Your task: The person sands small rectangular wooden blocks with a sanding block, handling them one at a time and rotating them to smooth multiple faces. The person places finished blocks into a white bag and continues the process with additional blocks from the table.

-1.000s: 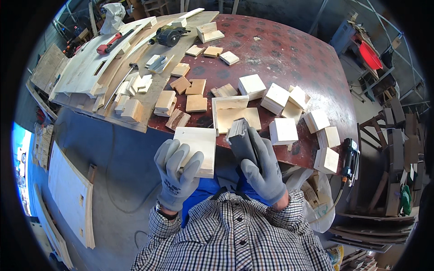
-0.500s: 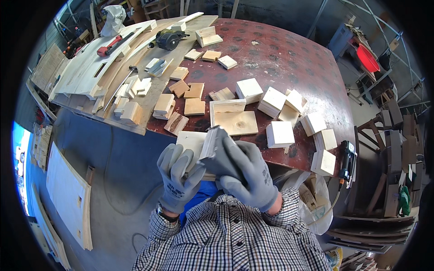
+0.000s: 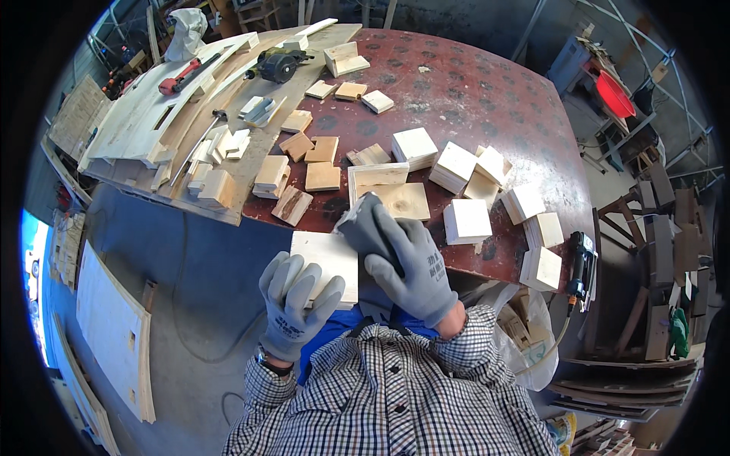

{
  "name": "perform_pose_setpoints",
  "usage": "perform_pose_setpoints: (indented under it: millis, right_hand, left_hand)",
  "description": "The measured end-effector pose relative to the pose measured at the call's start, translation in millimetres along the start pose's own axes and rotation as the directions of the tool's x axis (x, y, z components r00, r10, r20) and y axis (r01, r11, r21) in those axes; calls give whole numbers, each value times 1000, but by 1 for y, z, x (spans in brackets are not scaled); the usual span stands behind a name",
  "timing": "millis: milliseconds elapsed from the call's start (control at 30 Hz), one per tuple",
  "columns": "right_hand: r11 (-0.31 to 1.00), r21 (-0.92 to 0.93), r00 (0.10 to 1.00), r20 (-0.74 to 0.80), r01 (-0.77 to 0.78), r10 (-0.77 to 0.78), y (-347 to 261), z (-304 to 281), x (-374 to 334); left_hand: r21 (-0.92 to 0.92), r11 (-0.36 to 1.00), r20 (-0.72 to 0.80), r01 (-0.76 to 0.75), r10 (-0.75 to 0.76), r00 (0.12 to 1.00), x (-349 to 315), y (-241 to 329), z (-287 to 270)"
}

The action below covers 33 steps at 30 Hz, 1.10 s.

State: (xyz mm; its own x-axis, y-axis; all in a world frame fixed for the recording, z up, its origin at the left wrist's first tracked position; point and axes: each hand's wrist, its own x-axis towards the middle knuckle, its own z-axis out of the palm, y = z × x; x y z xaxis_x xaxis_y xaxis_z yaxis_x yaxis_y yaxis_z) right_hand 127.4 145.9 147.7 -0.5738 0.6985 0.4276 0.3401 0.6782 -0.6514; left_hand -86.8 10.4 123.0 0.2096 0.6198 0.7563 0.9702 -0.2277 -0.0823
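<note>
My left hand (image 3: 296,304), in a grey work glove, holds a pale square wooden block (image 3: 328,257) near the table's front edge. Its fingers curl over the block's near left side, and the thumb is at the lower right. In my right hand (image 3: 417,272), also gloved, is a dark grey sanding block (image 3: 368,232), which seems to be wrapped in sandpaper. It is tilted, with its far end over the wooden block's upper right corner; whether they touch I cannot tell. My right fingers hide part of it.
Several pale wooden blocks (image 3: 467,222) and an L-shaped wooden piece (image 3: 403,201) lie on the dark red table (image 3: 456,83). Plywood sheets (image 3: 144,121), a red tool (image 3: 179,79) and a black power tool (image 3: 277,65) are at left. A hosed air tool (image 3: 582,266) hangs at the right edge.
My right hand has moved right and slightly up with the sanding block, whose layered end has turned out of sight. More of the wooden block's top face shows. My left hand keeps its hold.
</note>
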Motion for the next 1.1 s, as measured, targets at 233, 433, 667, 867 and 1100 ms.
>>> perform_pose_setpoints:
  millis: [233,433,667,867,1100]
  right_hand:
    - [996,37,997,21,78,-79,-28,-8,-20]
    - [993,102,994,85,55,-64,-16,-20,-58]
    - [990,34,989,-62,134,-132,-21,-11,-27]
    - [986,122,992,-30,-115,120,5,-32,-4]
    - [857,510,986,166,-73,-15,-21,-55,15]
  left_hand:
    - [-37,999,-12,10,-10,1000,-12,-8,7]
    - [2,985,-11,173,-173,985,-5,-3,9]
    - [-66,997,-95,48,-54,994,8,-1,7]
    - [50,987,-105,-150,155,982,5,-4,-15]
    - [101,971,-126,-218,230,965,17,-1,-29]
